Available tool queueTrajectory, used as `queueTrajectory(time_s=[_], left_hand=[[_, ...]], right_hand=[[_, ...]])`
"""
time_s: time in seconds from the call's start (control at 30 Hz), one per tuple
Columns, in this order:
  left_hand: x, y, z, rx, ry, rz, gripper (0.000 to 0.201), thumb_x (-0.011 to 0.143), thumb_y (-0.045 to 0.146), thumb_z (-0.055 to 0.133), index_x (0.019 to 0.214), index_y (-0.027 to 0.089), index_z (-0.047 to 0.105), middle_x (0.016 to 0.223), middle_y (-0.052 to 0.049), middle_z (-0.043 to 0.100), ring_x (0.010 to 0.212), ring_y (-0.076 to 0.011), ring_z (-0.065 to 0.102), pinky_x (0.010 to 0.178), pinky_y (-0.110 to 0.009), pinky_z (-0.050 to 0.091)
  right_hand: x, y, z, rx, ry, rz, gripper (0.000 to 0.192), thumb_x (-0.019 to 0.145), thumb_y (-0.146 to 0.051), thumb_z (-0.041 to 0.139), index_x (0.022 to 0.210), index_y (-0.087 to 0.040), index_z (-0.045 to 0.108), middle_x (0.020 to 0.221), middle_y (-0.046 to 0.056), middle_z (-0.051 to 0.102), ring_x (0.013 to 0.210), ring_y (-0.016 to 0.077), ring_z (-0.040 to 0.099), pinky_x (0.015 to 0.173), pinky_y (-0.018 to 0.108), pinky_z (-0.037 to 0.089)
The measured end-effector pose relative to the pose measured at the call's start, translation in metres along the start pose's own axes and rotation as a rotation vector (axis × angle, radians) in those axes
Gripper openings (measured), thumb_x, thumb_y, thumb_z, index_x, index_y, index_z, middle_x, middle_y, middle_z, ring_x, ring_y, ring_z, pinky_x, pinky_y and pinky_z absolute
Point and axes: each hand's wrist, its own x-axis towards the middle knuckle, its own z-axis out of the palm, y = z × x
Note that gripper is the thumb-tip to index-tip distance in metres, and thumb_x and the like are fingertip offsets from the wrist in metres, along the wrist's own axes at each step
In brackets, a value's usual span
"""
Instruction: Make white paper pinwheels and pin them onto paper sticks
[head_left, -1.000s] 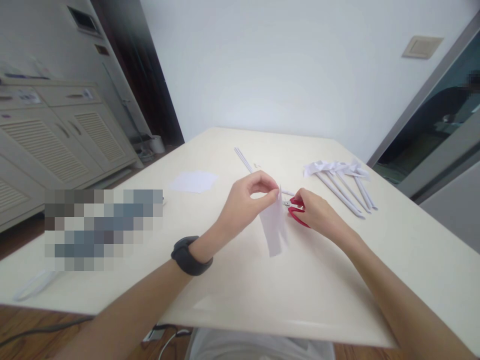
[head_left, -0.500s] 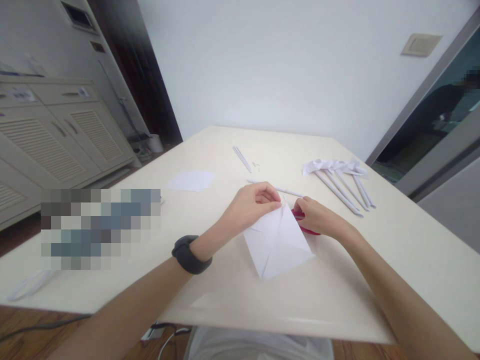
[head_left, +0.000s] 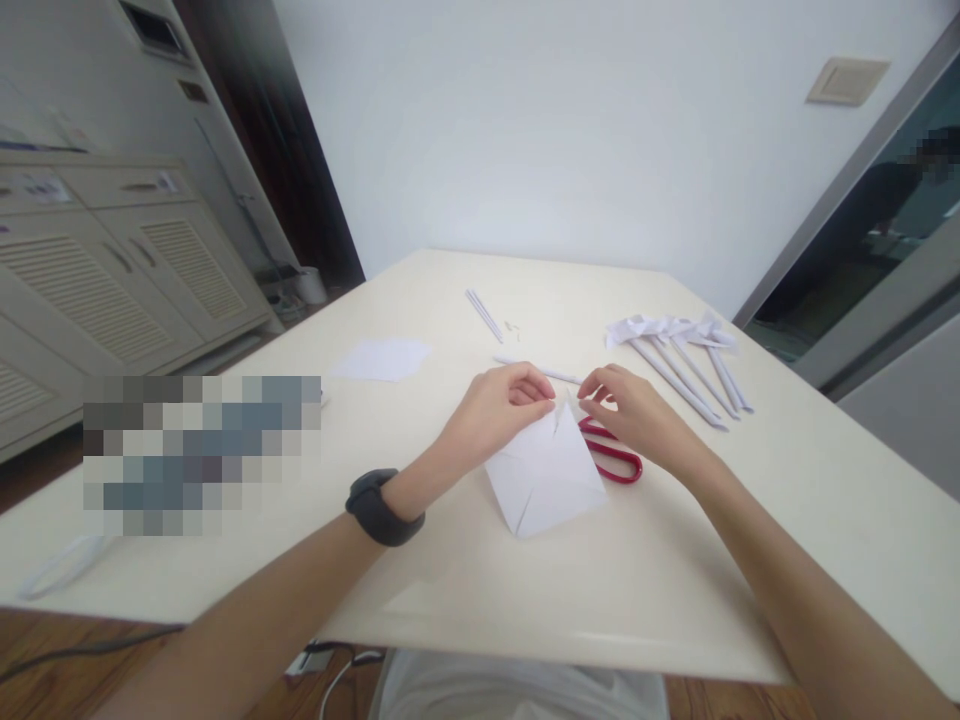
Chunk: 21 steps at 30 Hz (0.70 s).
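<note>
A second ago the left hand [head_left: 495,410] held the white paper square [head_left: 544,475] up off the desk [head_left: 675,560] by one corner while the right hand [head_left: 634,415] gripped the red scissors [head_left: 615,455]; now the sheet lies flat with its creases showing, and the scissors rest on the desk just beside its right edge, the right hand lifted off their handles. The left hand's fingers are pinched together on the sheet's far corner, where a short slit seems to run inward, and the right hand's fingers are curled loosely, tips near that same corner, clamped on nothing. To my eye the cutting is paused and both hands have turned to the cut corner itself. From the left, the cream desk carries a blurred-out patch, a white loop at its near edge, a loose white sheet [head_left: 382,358], two thin white sticks [head_left: 484,313], one rolled paper stick [head_left: 536,370] behind the hands, and at the right a row of paper pinwheels on sticks [head_left: 682,350]. A dark watch [head_left: 379,505] sits on the left wrist. The room has louvred pale cabinets [head_left: 112,270] at left, a plain white wall, and a glass door frame [head_left: 862,230] at right
</note>
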Motion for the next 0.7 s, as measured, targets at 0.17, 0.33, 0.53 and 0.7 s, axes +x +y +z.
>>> queueTrajectory(time_s=[0.17,0.33,0.53,0.7], left_hand=[[0.002,-0.001,0.0,-0.071,0.005,-0.031,0.013,0.071,0.026,0.061,0.08,0.017,0.058,0.08,-0.004,0.065,0.076,-0.0166,0.062,0.066,-0.027,0.048],[0.001,0.005,-0.003,-0.201,-0.03,-0.139,0.014,0.071,0.026,0.061,0.08,0.018,0.056,0.077,-0.002,0.064,0.073,-0.0162,0.062,0.06,-0.025,0.044],[-0.003,0.011,-0.006,-0.316,-0.049,-0.197,0.019,0.072,0.027,0.061,0.087,0.017,0.056,0.076,-0.002,0.064,0.07,-0.0143,0.059,0.063,-0.025,0.041],[-0.003,0.01,-0.006,-0.342,-0.033,-0.183,0.02,0.072,0.027,0.061,0.088,0.017,0.058,0.076,-0.002,0.063,0.073,-0.0133,0.058,0.067,-0.026,0.04]], right_hand=[[-0.005,-0.028,0.002,0.119,0.172,-0.264,0.012,0.085,-0.031,0.049,0.087,-0.021,0.055,0.096,0.003,0.054,0.085,0.0155,0.055,0.071,0.028,0.042],[-0.01,-0.032,0.013,-0.014,0.165,-0.251,0.013,0.081,-0.03,0.056,0.09,-0.021,0.051,0.1,0.004,0.053,0.081,0.0171,0.053,0.062,0.027,0.041],[-0.011,-0.033,0.013,-0.073,0.212,-0.301,0.012,0.084,-0.027,0.052,0.095,-0.022,0.05,0.103,0.005,0.053,0.082,0.0179,0.053,0.063,0.027,0.04],[-0.011,-0.034,0.013,-0.101,0.243,-0.317,0.012,0.086,-0.026,0.051,0.096,-0.021,0.052,0.102,0.005,0.054,0.082,0.0179,0.053,0.066,0.028,0.04]])
